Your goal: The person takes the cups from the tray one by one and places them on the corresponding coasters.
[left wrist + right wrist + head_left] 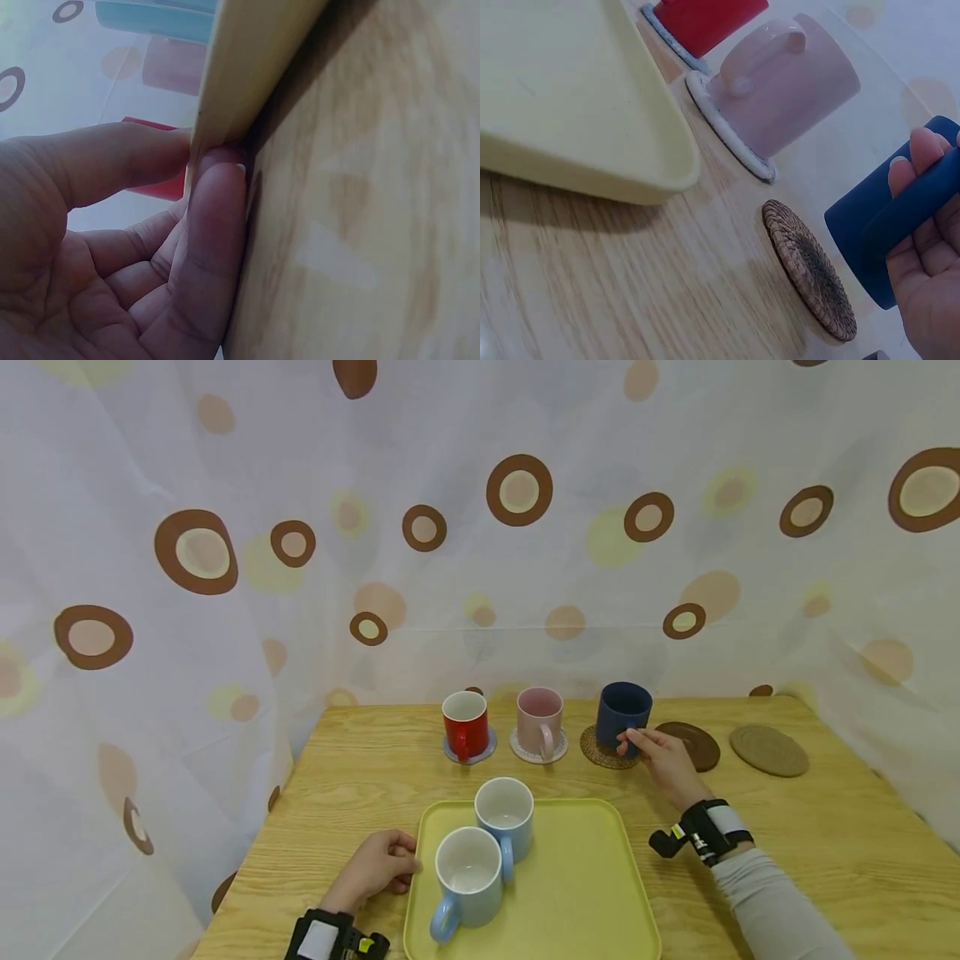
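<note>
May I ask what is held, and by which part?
The right hand holds a navy cylindrical mug by its handle; the left hand, a yellow rectangular tray by its rim.

A navy mug (617,717) hovers upright above a woven coaster (808,270).

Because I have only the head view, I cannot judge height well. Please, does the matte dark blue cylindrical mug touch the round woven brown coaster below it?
Observer: No. The right wrist view shows a gap between the dark blue mug and the woven coaster.
Operator: Thank you. How does the right hand hold the mug? Its handle is partly covered for me.
Observer: Its fingers pass behind the handle, between it and the mug's body.
Operator: And how does the left hand hold the rectangular pale yellow tray?
Observer: In the left wrist view, the thumb and a finger pinch the tray's edge from opposite sides.
</note>
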`<state>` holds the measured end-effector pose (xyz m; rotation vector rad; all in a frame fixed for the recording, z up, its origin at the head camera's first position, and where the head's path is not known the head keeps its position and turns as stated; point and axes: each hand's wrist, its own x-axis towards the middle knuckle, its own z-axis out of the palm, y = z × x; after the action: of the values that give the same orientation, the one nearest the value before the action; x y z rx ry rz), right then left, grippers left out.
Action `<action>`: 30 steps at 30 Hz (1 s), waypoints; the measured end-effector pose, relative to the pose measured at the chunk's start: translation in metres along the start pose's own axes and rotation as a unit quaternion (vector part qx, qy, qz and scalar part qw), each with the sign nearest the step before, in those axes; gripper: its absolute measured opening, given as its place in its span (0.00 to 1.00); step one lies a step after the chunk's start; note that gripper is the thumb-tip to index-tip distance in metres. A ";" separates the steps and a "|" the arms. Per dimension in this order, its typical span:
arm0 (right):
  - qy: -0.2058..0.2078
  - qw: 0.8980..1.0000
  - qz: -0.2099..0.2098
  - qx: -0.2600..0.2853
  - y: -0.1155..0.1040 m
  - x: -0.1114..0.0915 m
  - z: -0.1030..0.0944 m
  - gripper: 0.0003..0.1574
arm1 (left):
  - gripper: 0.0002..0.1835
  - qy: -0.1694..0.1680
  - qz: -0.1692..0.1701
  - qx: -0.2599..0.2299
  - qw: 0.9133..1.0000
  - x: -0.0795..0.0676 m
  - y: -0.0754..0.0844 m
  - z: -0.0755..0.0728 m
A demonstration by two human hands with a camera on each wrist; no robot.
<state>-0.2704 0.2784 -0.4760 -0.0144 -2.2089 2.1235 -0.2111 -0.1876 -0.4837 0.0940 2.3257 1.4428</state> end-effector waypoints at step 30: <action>-0.013 1.000 0.017 0.003 0.017 0.009 0.004 0.18 | 0.16 0.002 -0.001 0.000 1.000 0.001 -0.002 -0.001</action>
<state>-0.2803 0.2755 -0.4926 -0.0248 -2.2310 2.1601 -0.2120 -0.1885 -0.4852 0.0869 2.3281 1.4443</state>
